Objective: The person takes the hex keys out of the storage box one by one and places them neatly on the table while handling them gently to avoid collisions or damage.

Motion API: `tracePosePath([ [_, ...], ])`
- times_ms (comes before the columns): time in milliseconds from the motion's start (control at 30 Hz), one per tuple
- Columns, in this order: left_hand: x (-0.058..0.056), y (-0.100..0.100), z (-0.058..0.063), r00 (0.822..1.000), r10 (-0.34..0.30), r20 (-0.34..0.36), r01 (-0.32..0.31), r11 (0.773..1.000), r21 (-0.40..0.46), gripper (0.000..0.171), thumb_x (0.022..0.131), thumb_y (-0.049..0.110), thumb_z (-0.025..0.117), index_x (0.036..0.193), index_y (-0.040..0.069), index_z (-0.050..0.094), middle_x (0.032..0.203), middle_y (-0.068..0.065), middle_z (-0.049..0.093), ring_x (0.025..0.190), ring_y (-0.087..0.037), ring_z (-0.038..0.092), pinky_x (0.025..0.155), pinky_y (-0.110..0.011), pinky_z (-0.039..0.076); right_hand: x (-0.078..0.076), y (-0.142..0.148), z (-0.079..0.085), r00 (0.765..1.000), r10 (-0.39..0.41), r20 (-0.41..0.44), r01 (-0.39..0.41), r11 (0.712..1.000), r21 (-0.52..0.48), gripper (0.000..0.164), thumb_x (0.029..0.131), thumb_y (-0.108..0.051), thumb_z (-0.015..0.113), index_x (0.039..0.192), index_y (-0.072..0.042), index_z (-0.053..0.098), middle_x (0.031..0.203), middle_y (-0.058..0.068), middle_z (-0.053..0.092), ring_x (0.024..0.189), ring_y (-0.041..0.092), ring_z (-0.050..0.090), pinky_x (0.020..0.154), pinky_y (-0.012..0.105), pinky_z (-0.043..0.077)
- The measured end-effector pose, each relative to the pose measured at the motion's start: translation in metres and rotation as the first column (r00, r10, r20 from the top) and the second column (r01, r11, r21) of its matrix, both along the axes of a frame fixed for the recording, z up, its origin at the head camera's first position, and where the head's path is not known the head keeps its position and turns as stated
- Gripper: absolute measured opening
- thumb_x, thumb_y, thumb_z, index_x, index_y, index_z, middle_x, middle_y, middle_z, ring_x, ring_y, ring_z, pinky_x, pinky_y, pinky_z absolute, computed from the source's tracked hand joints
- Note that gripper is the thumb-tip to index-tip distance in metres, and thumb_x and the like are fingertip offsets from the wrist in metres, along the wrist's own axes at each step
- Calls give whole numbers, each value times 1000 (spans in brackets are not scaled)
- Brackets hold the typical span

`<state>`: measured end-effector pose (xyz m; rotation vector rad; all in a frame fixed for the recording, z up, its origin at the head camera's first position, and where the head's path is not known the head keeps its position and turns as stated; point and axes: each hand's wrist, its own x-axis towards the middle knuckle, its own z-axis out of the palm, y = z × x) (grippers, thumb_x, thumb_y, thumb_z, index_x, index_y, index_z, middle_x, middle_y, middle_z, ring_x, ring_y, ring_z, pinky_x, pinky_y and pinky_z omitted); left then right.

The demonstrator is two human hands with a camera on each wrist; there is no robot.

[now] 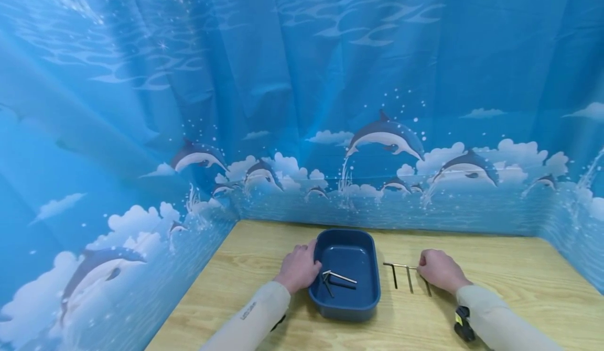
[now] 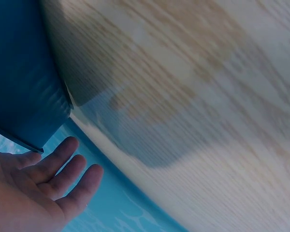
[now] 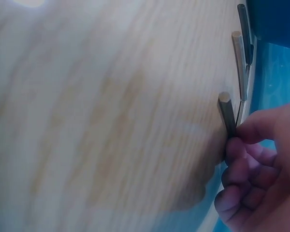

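Note:
A blue rectangular box [image 1: 370,309] stands on the table. My left hand [image 1: 299,267] holds its left rim, thumb over the edge; in the left wrist view the other fingers [image 2: 89,186] spread loosely outside the wall. To the right of the box, L-shaped hex keys lie in a row: a black one [image 1: 395,277], a grey one [image 1: 409,280] and a third [image 3: 225,108]. My right hand [image 1: 439,270] pinches that third key at its bend between thumb and forefinger, which hide the bend. Inside the box lie several more hex keys [image 1: 342,277], crossing one another.
The wood-patterned table [image 1: 264,251] runs back to a blue dolphin-print curtain [image 1: 302,204], which also hangs along the left and right sides. A black strap device [image 1: 464,324] sits on my right wrist.

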<state>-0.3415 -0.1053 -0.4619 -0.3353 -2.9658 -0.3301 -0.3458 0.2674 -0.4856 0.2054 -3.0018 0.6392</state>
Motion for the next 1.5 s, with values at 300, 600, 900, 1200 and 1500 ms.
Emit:
tracePosePath([
  [300,1,-2,-1,1000,7,14,-7,1000,6,58,97,32,59,149,10,46,132,-15,63,124,-33,57,97,-53,50,1,-3,4,1000,5,19,-5,1000,-3,10,90,-12,65,82,-6,67,75,2,63,64,17,53,58,35,45],
  [600,2,-3,-1,1000,10,16,-10,1000,-2,58,98,33,58,150,12,45,133,-15,63,124,-32,57,97,-52,51,6,-13,16,999,14,-41,-14,1000,14,14,94,-18,63,87,-6,67,70,0,59,59,16,50,54,34,41],
  [900,1,-4,-1,1000,12,25,-12,1000,-5,59,99,33,57,152,12,43,135,-14,62,126,-32,56,99,-52,50,13,-43,45,992,81,-98,-82,997,-2,15,95,-19,59,85,-12,69,58,-4,56,49,13,46,49,31,38],
  [1200,1,-2,-1,1000,9,8,-9,1000,-6,58,98,32,59,150,12,45,132,-14,64,123,-32,57,97,-52,51,17,-80,72,975,162,-154,-164,986,-2,16,94,-17,60,83,-14,71,52,-7,52,43,9,38,45,28,34],
  [1500,0,0,0,1000,12,11,-12,1000,-8,58,97,33,60,149,12,45,131,-14,64,123,-31,58,96,-51,51,15,-118,84,970,233,-74,-233,972,7,19,95,-20,64,76,-18,66,57,-4,56,48,13,48,51,31,39],
])
